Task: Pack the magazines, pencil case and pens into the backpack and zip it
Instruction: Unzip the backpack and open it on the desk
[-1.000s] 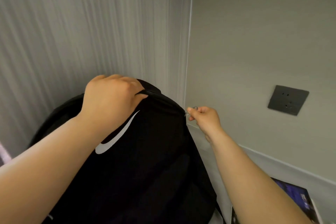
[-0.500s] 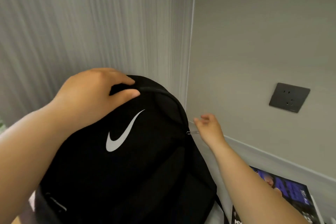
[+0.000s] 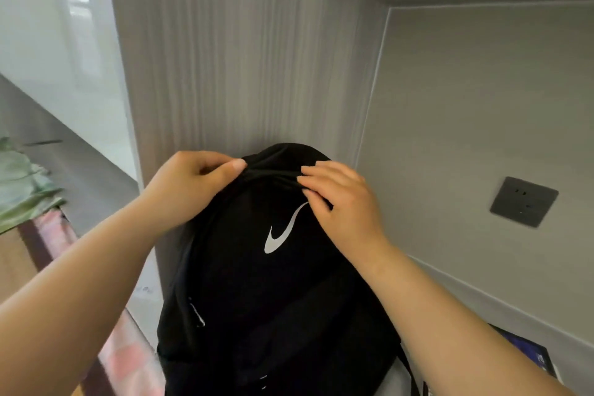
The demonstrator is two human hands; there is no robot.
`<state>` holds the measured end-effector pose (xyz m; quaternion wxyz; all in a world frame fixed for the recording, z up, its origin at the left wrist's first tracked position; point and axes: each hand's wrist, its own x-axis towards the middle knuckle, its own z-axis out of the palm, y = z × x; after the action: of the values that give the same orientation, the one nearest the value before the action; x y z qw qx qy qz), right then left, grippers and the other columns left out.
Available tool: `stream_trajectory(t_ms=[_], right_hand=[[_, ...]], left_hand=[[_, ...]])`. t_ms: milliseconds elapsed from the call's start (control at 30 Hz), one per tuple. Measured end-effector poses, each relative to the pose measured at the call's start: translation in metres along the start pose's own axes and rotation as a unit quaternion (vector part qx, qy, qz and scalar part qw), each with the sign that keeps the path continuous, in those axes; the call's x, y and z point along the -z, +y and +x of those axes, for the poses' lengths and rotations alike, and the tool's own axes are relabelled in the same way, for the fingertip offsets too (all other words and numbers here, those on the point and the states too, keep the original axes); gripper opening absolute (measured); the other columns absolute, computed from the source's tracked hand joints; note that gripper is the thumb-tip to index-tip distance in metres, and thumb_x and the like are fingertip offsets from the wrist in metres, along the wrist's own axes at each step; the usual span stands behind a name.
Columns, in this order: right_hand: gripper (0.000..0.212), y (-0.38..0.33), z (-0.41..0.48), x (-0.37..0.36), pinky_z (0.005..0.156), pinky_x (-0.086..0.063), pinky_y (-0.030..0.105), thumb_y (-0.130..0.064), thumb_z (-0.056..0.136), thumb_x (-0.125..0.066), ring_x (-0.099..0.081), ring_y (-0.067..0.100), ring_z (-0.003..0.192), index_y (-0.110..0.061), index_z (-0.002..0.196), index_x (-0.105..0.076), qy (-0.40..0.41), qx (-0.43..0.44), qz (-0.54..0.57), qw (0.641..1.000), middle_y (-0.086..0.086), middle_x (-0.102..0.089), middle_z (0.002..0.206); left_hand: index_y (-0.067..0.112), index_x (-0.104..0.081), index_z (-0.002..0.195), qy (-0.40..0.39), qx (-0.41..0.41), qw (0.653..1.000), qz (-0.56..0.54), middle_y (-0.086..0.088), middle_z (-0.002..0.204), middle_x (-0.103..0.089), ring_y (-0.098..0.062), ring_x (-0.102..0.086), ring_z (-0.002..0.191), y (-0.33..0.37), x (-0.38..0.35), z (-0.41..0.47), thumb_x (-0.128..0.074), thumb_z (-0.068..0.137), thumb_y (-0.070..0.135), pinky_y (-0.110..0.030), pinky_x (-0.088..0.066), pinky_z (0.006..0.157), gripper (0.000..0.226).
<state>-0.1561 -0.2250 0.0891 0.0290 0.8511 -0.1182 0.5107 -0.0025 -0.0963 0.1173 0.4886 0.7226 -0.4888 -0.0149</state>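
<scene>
Black backpack [image 3: 276, 283] stands upright in the corner, back against the grey striped panel [image 3: 225, 58], white swoosh logo [image 3: 284, 230] facing the camera. Both hands at its top: left hand [image 3: 189, 190] pinches the fabric at the upper left, thumb and fingers closed on a fold; right hand [image 3: 340, 202] presses fingertips into the fabric at upper right, curled & gripping the same bunched ridge btwn the two hands. A zip pull [image 3: 196, 315] hangs on the pack's left side, lower down. A magazine [image 3: 527, 350] lies flat at bottom right, outside the pack, mostly hidden by the right forearm. Dark wall socket [image 3: 524, 201] on the rt wall. Pencil case & pens not visible
</scene>
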Motion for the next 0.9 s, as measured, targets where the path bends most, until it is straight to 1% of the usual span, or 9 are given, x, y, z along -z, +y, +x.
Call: stream_trajectory(t_ms=[167, 233, 300, 367, 467, 533, 633, 733, 900], right_hand=[[0.016, -0.003, -0.013, 0.022, 0.096, -0.036, 0.018, -0.003, 0.077, -0.057, -0.055, 0.015, 0.109, -0.002, 0.086, -0.070, -0.001, -0.058, 0.072, 0.996, 0.002, -0.069, 0.101], [0.018, -0.004, -0.020, 0.036, 0.085, -0.039, 0.008, -0.009, 0.082, -0.051, -0.060, 0.005, 0.097, -0.007, 0.091, -0.066, -0.055, -0.135, 0.144, 0.979, -0.014, -0.064, 0.092], [0.012, -0.002, -0.031, 0.048, 0.069, -0.042, 0.015, -0.010, 0.087, -0.048, -0.057, 0.006, 0.076, -0.016, 0.089, -0.059, -0.173, -0.167, 0.148, 0.959, -0.019, -0.058, 0.076], [0.015, 0.001, -0.046, 0.058, 0.065, -0.042, 0.023, -0.011, 0.089, -0.047, -0.054, 0.009, 0.071, -0.025, 0.089, -0.053, -0.265, -0.171, 0.119, 0.941, -0.009, -0.059, 0.073], [0.025, -0.003, -0.070, 0.070, 0.068, -0.043, 0.006, -0.014, 0.086, -0.055, -0.054, -0.004, 0.077, -0.025, 0.107, -0.061, -0.305, -0.155, 0.087, 0.936, -0.019, -0.061, 0.088], [0.026, -0.009, -0.085, 0.077, 0.062, -0.051, 0.013, -0.011, 0.072, -0.064, -0.061, 0.001, 0.071, -0.019, 0.096, -0.071, -0.325, -0.074, 0.012, 0.943, -0.015, -0.069, 0.081], [0.024, -0.011, -0.121, 0.078, 0.051, -0.051, 0.014, -0.015, 0.052, -0.068, -0.066, 0.008, 0.057, -0.021, 0.073, -0.075, -0.349, 0.036, -0.097, 0.931, -0.010, -0.070, 0.063], [0.022, -0.012, -0.157, 0.073, 0.039, -0.046, 0.013, -0.023, 0.037, -0.084, -0.062, 0.006, 0.047, -0.024, 0.054, -0.070, -0.412, 0.015, -0.141, 0.900, -0.011, -0.065, 0.051], [0.040, -0.014, -0.184, 0.052, 0.028, -0.032, 0.013, -0.036, 0.010, -0.082, -0.049, 0.001, 0.032, -0.019, 0.032, -0.054, -0.479, -0.023, -0.200, 0.854, -0.010, -0.052, 0.035]], left_hand=[[0.020, -0.066, 0.105, -0.044, -0.011, 0.996, 0.076, 0.025, 0.072, -0.054, 0.010, -0.050, 0.071, -0.002, -0.001, 0.002, -0.067, 0.077, 0.028, -0.008, -0.033, 0.067, 0.029], [0.019, -0.068, 0.101, -0.079, -0.025, 0.990, 0.116, 0.020, 0.074, -0.056, -0.001, -0.057, 0.076, 0.001, -0.002, 0.001, -0.068, 0.076, 0.029, -0.012, -0.037, 0.068, 0.028], [0.018, -0.069, 0.099, -0.095, -0.043, 0.983, 0.150, 0.010, 0.090, -0.064, -0.013, -0.059, 0.091, 0.003, -0.006, -0.001, -0.065, 0.077, 0.033, -0.020, -0.041, 0.078, 0.028], [0.018, -0.064, 0.108, -0.099, -0.037, 0.982, 0.158, 0.002, 0.112, -0.065, -0.015, -0.056, 0.100, 0.006, -0.010, -0.005, -0.058, 0.074, 0.051, -0.030, -0.040, 0.089, 0.048], [0.020, -0.054, 0.122, -0.116, -0.045, 0.956, 0.267, 0.002, 0.130, -0.055, -0.023, -0.048, 0.119, 0.009, -0.017, -0.013, -0.044, 0.058, 0.076, -0.041, -0.031, 0.103, 0.086], [0.017, -0.056, 0.119, -0.076, -0.097, 0.931, 0.344, -0.001, 0.131, -0.055, -0.027, -0.045, 0.121, 0.006, -0.026, -0.015, -0.055, 0.071, 0.060, -0.042, -0.026, 0.106, 0.065], [0.006, -0.067, 0.094, 0.027, -0.133, 0.934, 0.330, -0.015, 0.100, -0.069, -0.035, -0.057, 0.097, 0.005, -0.029, -0.014, -0.059, 0.082, 0.029, -0.037, -0.037, 0.084, 0.028], [0.000, -0.064, 0.085, 0.065, -0.141, 0.938, 0.309, -0.021, 0.088, -0.067, -0.041, -0.059, 0.084, 0.007, -0.029, -0.011, -0.056, 0.084, 0.024, -0.033, -0.033, 0.066, 0.025], [-0.004, -0.059, 0.088, 0.095, -0.148, 0.934, 0.310, -0.025, 0.094, -0.062, -0.044, -0.057, 0.086, 0.010, -0.033, -0.008, -0.052, 0.087, 0.022, -0.034, -0.029, 0.063, 0.026]])
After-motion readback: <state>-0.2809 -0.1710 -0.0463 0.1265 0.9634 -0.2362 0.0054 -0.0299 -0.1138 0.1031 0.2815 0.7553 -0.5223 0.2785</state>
